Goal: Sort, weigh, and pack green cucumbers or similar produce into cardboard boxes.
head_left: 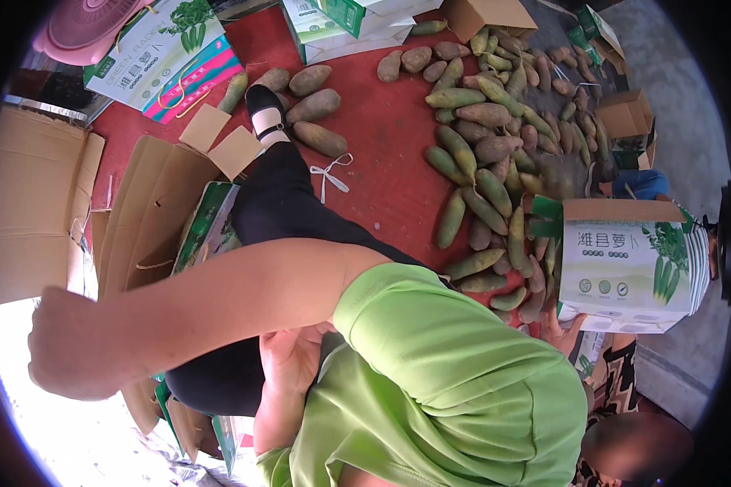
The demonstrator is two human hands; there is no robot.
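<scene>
Bare and bent across my body, my right arm reaches to the far left. At its end my right hand point(61, 345) is closed in a fist, slightly blurred against bright light. What it holds, if anything, does not show. Under that forearm is my left hand point(288, 361), near my black-clad leg point(276, 199). The right forearm covers most of its fingers. The nearest things to the right hand are a large brown carton point(28, 203) and a stack of folded cardboard boxes point(142, 215).
Green and brown radishes point(495, 150) pile on the red mat point(374, 154); several more lie by my shoe point(264, 114). At right another person's hand point(560, 329) touches a printed white-green box point(625, 268). A white ribbon point(330, 174), a pink basin point(89, 28) and printed cartons point(166, 61) lie around.
</scene>
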